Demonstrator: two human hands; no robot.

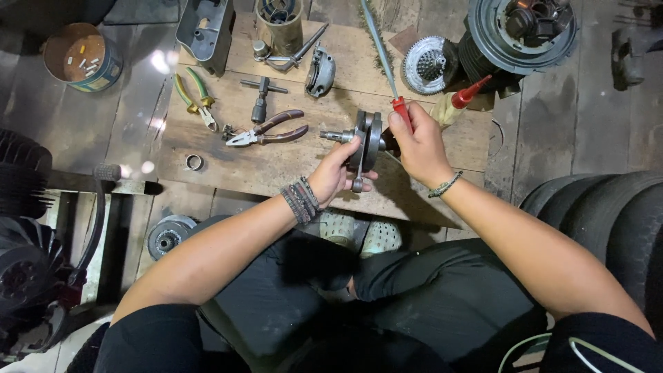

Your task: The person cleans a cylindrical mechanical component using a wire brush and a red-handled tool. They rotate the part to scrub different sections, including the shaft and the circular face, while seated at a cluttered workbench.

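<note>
While the crankshaft assembly (366,141) is held at the centre of the frame above the wooden tabletop (290,173), the left hand (335,176) is closed around its lower part. The right hand (418,141) grips a red-handled tool (399,105), probably a screwdriver, against it. Brown pliers (269,130) and green pliers (197,100) lie further left, unused; the part looks only partly worked.

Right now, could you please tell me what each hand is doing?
Left hand: closed on the metal crankshaft.
Right hand: closed on a red-handled tool.
</note>
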